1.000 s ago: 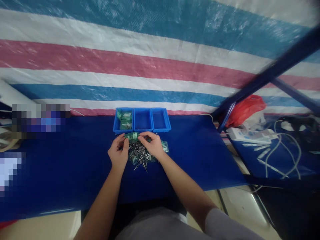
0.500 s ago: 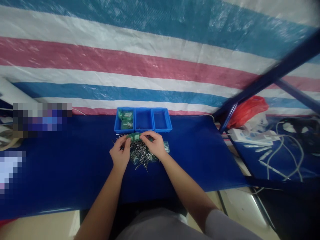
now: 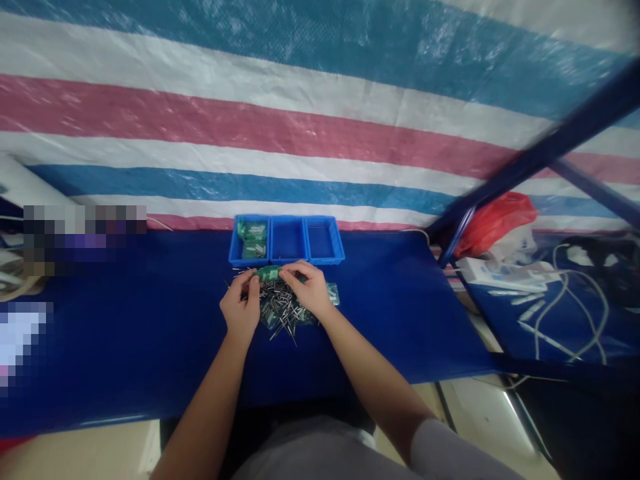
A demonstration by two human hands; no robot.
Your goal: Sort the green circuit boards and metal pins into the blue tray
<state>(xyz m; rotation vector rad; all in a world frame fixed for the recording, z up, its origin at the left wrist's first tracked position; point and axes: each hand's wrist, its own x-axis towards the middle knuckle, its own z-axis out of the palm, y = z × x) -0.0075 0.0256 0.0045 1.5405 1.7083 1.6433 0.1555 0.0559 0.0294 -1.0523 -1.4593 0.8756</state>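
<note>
Both of my hands pinch a small green plastic packet (image 3: pixel 268 273) above the blue table. My left hand (image 3: pixel 241 300) is closed on its left end and my right hand (image 3: pixel 307 288) on its right end. Beneath it lies a loose pile of thin metal pins or rods (image 3: pixel 284 310), mixed with several clear-green packets (image 3: pixel 270 317), partly hidden by my hands. Just behind stands a row of blue bins; the left bin (image 3: pixel 233 250) holds green packets (image 3: pixel 254 232), while the middle bin (image 3: pixel 287 240) and right bin (image 3: pixel 321 240) show bare bottoms.
A striped plastic sheet (image 3: pixel 300 153) hangs behind the blue table (image 3: pixel 400 307). To the right are a blue metal frame (image 3: pixel 530 150), a red plastic bag (image 3: pixel 500 217), and a second surface with a white box (image 3: pixel 493 272) and white cables (image 3: pixel 595 320). Blurred items lie at left.
The packet between my fingers has tilted and bent slightly, its face less visible now. Both hands stay in nearly the same place.
</note>
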